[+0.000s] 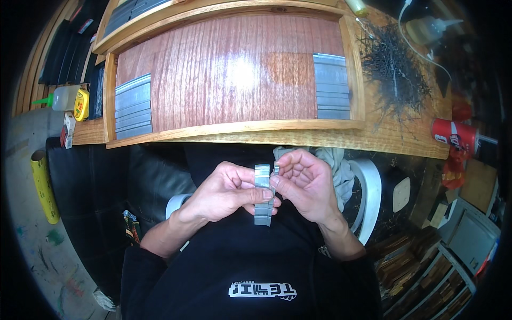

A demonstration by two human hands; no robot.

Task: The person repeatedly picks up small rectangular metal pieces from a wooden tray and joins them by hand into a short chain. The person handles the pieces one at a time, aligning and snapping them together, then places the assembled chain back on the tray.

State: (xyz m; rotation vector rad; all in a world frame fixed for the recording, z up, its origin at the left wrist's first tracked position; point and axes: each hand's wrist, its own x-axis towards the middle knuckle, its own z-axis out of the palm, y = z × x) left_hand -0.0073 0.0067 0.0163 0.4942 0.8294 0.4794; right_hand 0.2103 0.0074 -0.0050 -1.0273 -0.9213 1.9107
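Gray strip stack (262,207): held in the air on the person's side of the wooden tray (234,132), near the middle of the tray's front edge and not touching it.
Left hand (221,194): its fingers are closed on the stack, with the thumb on top and other fingers underneath.
Right hand (306,184): its thumb and pointing finger pinch a small gray piece (276,169), just beside the top part of the stack. I cannot tell if the two touch.
Left strip pile (133,106): inside the tray, at its left end.
Right strip pile (332,88): inside the tray, at its right end.
Dark wiry bundle (394,69): on the desk (394,143), to the right of the tray.
Slipping: the strips look thin and smooth, so a loose left thumb could let them slide apart and drop in front of the tray.
Losing the piece: only fingertips hold it, so a weak pinch could make it fall.
Bending: squeezing too hard might bend a thin strip.
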